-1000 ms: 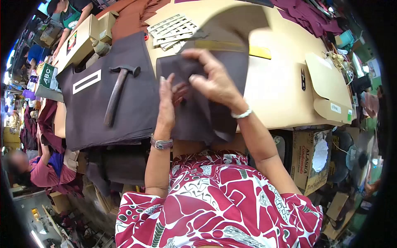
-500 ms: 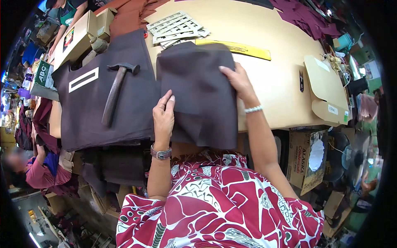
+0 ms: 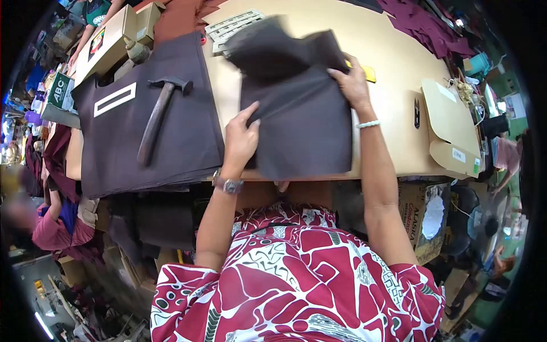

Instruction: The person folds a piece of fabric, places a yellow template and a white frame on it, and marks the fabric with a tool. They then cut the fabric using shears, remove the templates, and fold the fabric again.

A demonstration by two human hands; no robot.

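Note:
A dark brown cloth piece (image 3: pixel 305 122) lies on the table before me, its far part lifted, folded and blurred. My left hand (image 3: pixel 242 137) is at its left edge, thumb and forefinger pinching toward the cloth. On the right edge, my right hand (image 3: pixel 353 85) grips the cloth between thumb and fingers. Left of it rests a stack of dark cloth (image 3: pixel 188 125), bearing a hammer (image 3: pixel 156 117) and a white rectangular frame (image 3: pixel 115 100). Slotted pale templates (image 3: pixel 228 28) are partly behind the raised cloth, and a yellow strip (image 3: pixel 369 74) shows beyond my right hand.
Small black snips (image 3: pixel 417 114) and an open cardboard folder (image 3: pixel 450 128) are on the table (image 3: pixel 393 119) at right. Cardboard boxes (image 3: pixel 108 43) and a bottle (image 3: pixel 137 51) stand at far left. Another person (image 3: pixel 65 225) is at the left; someone's arm shows at top left.
The cloth piece has shifted right, and its far part has risen and folded, covering more of the templates and yellow strip. Both my hands have moved right with it.

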